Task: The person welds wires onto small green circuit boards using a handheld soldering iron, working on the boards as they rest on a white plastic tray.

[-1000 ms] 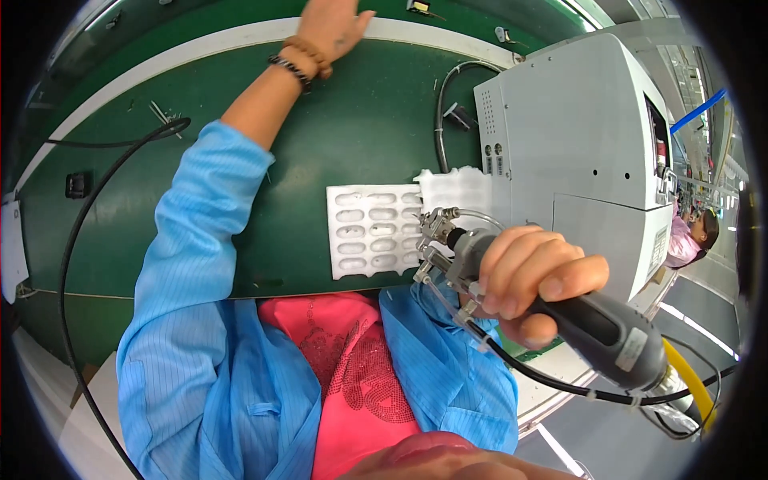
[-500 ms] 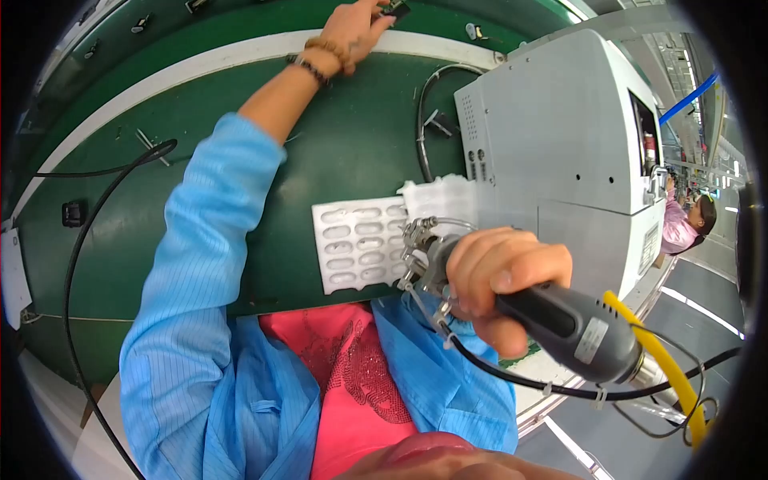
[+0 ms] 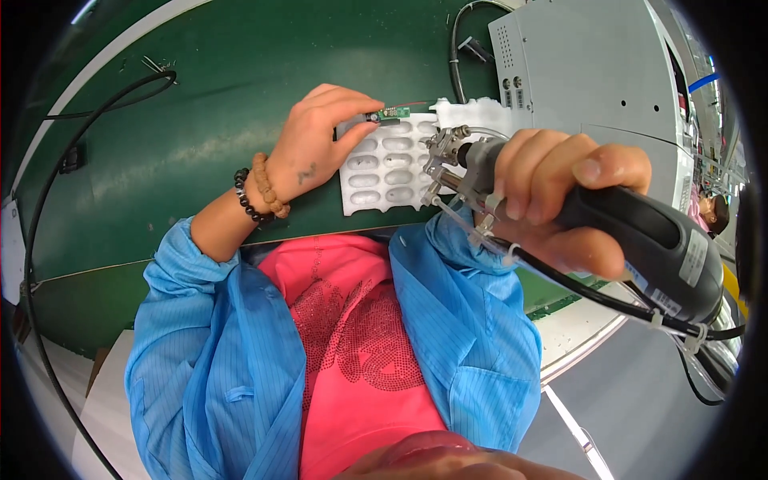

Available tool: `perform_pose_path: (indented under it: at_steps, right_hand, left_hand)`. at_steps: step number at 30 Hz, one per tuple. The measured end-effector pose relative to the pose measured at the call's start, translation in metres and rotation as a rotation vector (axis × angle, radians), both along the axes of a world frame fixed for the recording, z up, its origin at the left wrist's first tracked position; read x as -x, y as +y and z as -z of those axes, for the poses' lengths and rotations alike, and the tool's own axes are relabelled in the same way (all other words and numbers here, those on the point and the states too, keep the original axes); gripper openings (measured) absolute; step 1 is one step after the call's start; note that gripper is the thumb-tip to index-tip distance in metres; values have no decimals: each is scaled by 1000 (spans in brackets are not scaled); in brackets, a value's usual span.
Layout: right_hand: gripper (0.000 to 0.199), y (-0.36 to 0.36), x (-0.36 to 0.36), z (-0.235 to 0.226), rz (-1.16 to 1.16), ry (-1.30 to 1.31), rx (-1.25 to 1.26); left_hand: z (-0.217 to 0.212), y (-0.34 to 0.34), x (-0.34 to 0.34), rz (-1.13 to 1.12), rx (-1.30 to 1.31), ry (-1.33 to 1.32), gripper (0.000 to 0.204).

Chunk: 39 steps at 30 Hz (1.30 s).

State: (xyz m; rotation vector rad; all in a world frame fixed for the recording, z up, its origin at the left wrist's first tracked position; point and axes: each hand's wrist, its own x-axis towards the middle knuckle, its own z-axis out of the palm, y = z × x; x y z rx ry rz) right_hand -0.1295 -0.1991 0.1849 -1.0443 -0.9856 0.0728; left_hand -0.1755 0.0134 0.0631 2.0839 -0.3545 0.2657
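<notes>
My left hand (image 3: 316, 132) pinches a small green circuit board (image 3: 394, 114) between thumb and fingers, at the far edge of a white molded tray (image 3: 346, 192) with rows of oval hollows. A thin reddish wire trails from the board. My right hand (image 3: 560, 188) is wrapped around a black corded hand tool (image 3: 680, 256), held tilted over the tray's right side. Metal fittings and thin tubing at the tool's tip (image 3: 444, 156) hide part of the tray. Whether the tip touches anything cannot be made out.
A large grey machine (image 3: 576, 64) stands at the right on the green worktable (image 3: 240, 72). Another white tray (image 3: 472, 112) lies beside it. A black cable (image 3: 40, 200) loops down the left side, past a small black block (image 3: 72, 158). A co-worker (image 3: 708, 210) sits far right.
My left hand has come back from the far side of the table to the tray, carrying the circuit board. The tool stays in my right hand. The head view has shifted.
</notes>
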Motion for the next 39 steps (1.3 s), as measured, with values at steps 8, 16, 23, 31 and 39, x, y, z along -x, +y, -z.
perform_pose_path:
  at_steps: [8, 16, 23, 31, 39]
  right_hand:
    - [58, 12, 3, -2, 44, 30, -18]
    - [63, 32, -8, 7, 74, 29, -30]
    - [65, 41, -17, 12, 36, 53, -7]
    - [61, 48, -22, 13, 46, 73, 56]
    - [54, 66, -16, 16, 110, 94, 77]
  left_hand:
    - [17, -10, 4, 60, -25, -59, 27]
    - [25, -7, 1, -3, 67, -55, 29]
    - [29, -6, 0, 6, 135, -10, 25]
    - [30, -3, -1, 23, 113, 10, 29]
    - [33, -4, 1, 45, 161, 9, 25]
